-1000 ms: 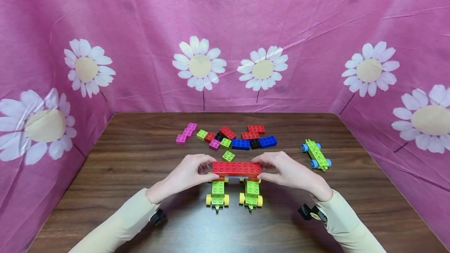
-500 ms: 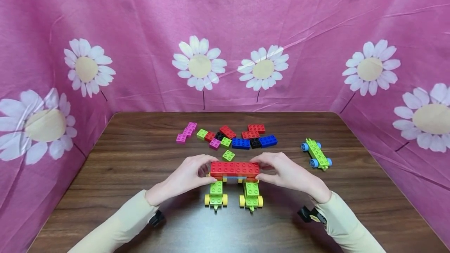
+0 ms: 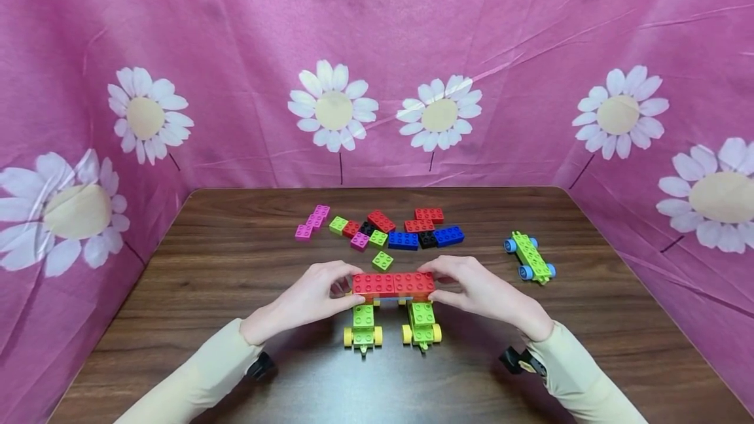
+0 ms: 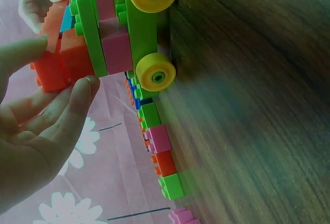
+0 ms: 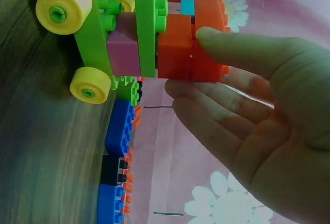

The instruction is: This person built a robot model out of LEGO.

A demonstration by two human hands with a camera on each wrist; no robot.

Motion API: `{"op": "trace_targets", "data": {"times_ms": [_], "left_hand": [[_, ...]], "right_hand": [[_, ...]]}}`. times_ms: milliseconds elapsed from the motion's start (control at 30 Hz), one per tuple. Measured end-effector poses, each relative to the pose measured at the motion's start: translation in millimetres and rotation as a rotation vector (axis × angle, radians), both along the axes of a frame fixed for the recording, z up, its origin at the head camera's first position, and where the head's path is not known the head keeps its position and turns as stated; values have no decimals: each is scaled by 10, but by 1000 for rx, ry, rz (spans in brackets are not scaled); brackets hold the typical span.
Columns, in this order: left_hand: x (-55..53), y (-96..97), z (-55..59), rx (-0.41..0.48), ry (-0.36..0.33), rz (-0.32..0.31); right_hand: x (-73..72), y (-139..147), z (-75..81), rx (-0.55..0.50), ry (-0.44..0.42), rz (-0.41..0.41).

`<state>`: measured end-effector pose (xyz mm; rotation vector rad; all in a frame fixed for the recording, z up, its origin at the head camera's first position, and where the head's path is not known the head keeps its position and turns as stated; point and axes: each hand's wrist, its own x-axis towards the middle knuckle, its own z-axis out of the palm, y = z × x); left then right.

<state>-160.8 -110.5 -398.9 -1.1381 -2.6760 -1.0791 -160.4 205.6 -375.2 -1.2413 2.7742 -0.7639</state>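
A row of two red bricks (image 3: 393, 284) spans two green wheeled bases, the left base (image 3: 363, 337) and the right base (image 3: 422, 334), both with yellow wheels. My left hand (image 3: 312, 293) grips the row's left end between thumb and fingers. At the right end, my right hand (image 3: 480, 290) holds it the same way. Beneath the row, a blue piece (image 4: 67, 18) shows between red bricks. Lower down, a green brick (image 5: 148, 28) sits over a pink brick (image 5: 124, 46) on the base. Whether the red bricks are pressed fully onto the green, I cannot tell.
Loose bricks lie behind the build: a green brick (image 3: 383, 261), a blue brick (image 3: 403, 241), a red brick (image 3: 381, 221), joined pink bricks (image 3: 318, 216) and several others. A green base with blue wheels (image 3: 530, 259) stands to the right. A flowered pink cloth (image 3: 377, 31) hangs behind the table.
The red row and both hands have shifted slightly left. The left wheeled base moved a little left, then slightly back. Both hands keep their grip throughout.
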Motion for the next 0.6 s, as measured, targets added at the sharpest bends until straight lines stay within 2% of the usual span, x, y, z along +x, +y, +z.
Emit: {"op": "trace_targets", "data": {"times_ms": [200, 600], "left_hand": [[1, -7, 4, -16, 29, 5], [-34, 10, 71, -55, -29, -2]], "right_hand": [[3, 10, 3, 15, 22, 2], [-37, 16, -17, 5, 0, 16]]}}
